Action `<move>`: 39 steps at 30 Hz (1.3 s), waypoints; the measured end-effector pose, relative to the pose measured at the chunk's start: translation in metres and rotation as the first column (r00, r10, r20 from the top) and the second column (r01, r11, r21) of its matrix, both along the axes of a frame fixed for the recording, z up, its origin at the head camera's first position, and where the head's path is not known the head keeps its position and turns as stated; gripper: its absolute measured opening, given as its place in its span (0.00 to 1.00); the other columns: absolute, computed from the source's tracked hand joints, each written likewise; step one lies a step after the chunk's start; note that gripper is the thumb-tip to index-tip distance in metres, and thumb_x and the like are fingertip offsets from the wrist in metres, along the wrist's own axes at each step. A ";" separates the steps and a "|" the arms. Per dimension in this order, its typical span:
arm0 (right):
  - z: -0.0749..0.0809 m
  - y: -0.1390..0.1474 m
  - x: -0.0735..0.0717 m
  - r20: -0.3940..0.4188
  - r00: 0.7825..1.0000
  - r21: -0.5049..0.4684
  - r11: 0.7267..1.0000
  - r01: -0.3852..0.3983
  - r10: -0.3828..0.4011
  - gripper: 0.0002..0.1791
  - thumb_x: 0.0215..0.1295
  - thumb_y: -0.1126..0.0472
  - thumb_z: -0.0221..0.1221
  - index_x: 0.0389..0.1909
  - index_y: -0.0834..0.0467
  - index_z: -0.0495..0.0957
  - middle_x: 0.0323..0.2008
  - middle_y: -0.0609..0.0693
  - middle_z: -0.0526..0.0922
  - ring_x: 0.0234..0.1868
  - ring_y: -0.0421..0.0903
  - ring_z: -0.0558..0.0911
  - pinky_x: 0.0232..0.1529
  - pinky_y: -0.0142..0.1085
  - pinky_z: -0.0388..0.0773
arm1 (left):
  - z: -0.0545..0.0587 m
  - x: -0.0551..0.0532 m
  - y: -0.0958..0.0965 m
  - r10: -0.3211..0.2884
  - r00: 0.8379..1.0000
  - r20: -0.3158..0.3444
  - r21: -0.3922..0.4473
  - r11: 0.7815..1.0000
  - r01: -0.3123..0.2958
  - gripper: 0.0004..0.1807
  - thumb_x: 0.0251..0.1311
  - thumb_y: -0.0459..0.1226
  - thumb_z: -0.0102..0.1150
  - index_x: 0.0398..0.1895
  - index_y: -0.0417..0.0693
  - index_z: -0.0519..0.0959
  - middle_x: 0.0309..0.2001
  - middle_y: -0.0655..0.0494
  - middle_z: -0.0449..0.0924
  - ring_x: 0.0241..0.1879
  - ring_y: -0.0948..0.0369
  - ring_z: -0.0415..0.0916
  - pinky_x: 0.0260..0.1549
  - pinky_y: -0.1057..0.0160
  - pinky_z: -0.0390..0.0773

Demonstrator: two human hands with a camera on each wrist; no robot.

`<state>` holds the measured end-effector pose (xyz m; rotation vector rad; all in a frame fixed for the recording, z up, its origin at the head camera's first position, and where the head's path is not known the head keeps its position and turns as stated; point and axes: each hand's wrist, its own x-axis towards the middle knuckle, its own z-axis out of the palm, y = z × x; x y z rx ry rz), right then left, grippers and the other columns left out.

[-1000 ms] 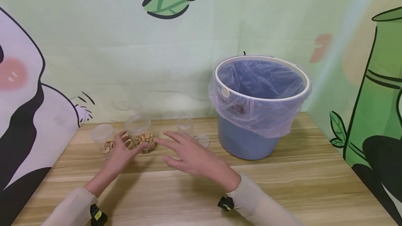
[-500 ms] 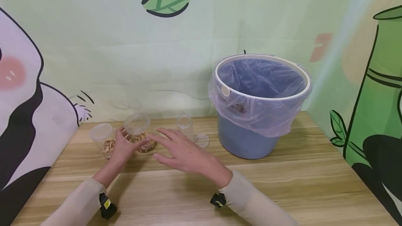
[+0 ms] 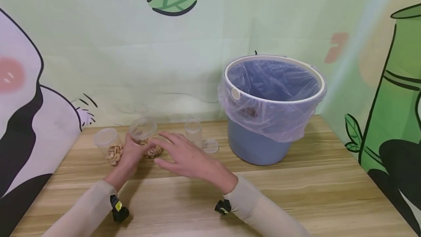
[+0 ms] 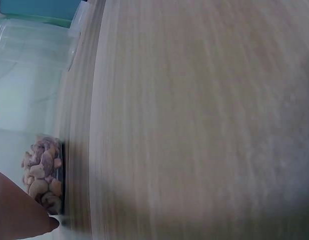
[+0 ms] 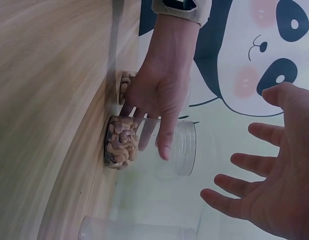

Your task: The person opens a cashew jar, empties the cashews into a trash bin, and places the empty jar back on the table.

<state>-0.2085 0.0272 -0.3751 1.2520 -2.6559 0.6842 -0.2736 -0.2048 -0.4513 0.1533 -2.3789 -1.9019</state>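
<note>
My left hand (image 3: 131, 153) grips a wide clear jar (image 3: 143, 129) from its left side, the thumb in front and the fingers reaching behind. Tan nuts (image 5: 123, 142) fill the bottom of this jar, which stands upright with its top seemingly uncovered. To the right, my right hand (image 3: 187, 156) hovers with spread fingers and holds nothing; its fingertips come near the jar, apart from it in the right wrist view. Left of the left hand stands another clear jar (image 3: 106, 140) with cashew-like nuts. Only part of the left hand (image 4: 19, 210) shows in its own wrist view.
A small clear jar (image 3: 193, 131) stands behind the right hand, with a round clear lid (image 3: 210, 146) lying beside it. Farther right is a blue bucket (image 3: 256, 145) lined with a thin plastic bag (image 3: 279, 120). A printed cloth (image 3: 184, 65) hangs behind the wooden table (image 3: 296, 196).
My left hand has moved right, from between the two nut jars onto the wide one, and closed around it. My right hand has drifted left toward the same jar.
</note>
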 end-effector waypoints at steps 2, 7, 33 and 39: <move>0.001 -0.001 0.000 0.002 1.000 -0.002 1.000 -0.001 0.001 0.33 0.77 0.42 0.51 0.78 0.47 0.60 0.77 0.56 0.60 0.75 0.55 0.64 0.73 0.48 0.62 | -0.001 -0.002 0.000 -0.010 1.000 -0.025 0.018 1.000 0.011 0.53 0.59 0.30 0.70 0.80 0.43 0.44 0.77 0.39 0.54 0.75 0.48 0.51 0.74 0.49 0.53; 0.001 -0.002 0.000 -0.005 1.000 -0.004 1.000 -0.002 0.002 0.32 0.78 0.43 0.51 0.78 0.47 0.61 0.77 0.57 0.60 0.74 0.56 0.64 0.73 0.47 0.61 | -0.003 -0.004 0.003 -0.002 0.999 -0.049 0.035 0.999 0.004 0.50 0.57 0.27 0.70 0.78 0.41 0.50 0.74 0.40 0.59 0.73 0.49 0.55 0.73 0.48 0.54; -0.005 0.003 -0.003 -0.034 0.999 -0.020 0.999 0.029 -0.030 0.31 0.76 0.45 0.54 0.76 0.47 0.64 0.76 0.55 0.63 0.73 0.55 0.66 0.73 0.47 0.62 | -0.003 0.002 0.004 -0.052 0.998 -0.026 -0.016 0.999 0.051 0.50 0.59 0.33 0.72 0.78 0.45 0.51 0.72 0.42 0.61 0.70 0.49 0.60 0.68 0.49 0.62; -0.005 0.004 -0.003 -0.056 0.998 -0.025 0.999 0.029 -0.031 0.31 0.76 0.46 0.55 0.75 0.49 0.65 0.75 0.56 0.64 0.73 0.54 0.67 0.73 0.46 0.62 | -0.002 0.006 0.005 -0.086 0.996 -0.012 -0.029 0.996 0.085 0.48 0.60 0.34 0.71 0.78 0.43 0.52 0.72 0.40 0.61 0.69 0.48 0.60 0.64 0.52 0.65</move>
